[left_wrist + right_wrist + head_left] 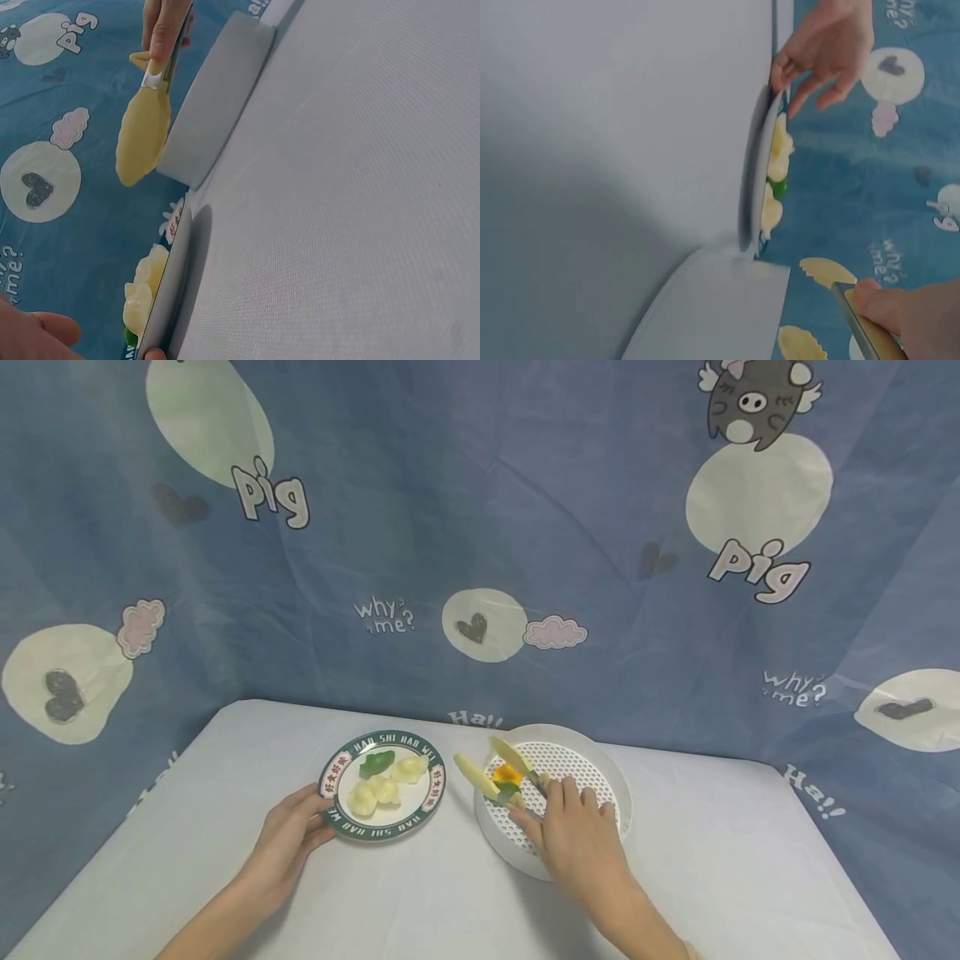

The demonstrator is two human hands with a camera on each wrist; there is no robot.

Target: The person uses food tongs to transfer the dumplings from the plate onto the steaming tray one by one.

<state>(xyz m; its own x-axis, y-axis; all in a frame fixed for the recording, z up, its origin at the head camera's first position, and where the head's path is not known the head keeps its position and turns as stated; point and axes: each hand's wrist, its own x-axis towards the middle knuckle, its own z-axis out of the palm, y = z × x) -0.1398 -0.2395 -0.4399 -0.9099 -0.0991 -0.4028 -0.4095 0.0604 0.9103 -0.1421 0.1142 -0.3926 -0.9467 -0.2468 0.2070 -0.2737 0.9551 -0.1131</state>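
Note:
My left hand [288, 835] grips the left rim of a green-edged plate [352, 835]. On this plate sit several pale yellow dumplings [409, 768] and a green one [377, 763]. Seen from the left wrist, a fingertip [155, 354] lies under the rim. My right hand [577, 835] holds food tongs [477, 777] with yellow scalloped tips, their arms spread apart. The tips hang over the left part of a white round perforated steamer tray [615, 785]. An orange piece [507, 774] and a green piece [507, 790] show between the tong arms.
A white-covered table [712, 860] carries the plate and the tray, which stand side by side with a narrow gap. Behind the table's back edge hangs a blue curtain [600, 677] with pig prints. The tray has a tall smooth side wall [221, 97].

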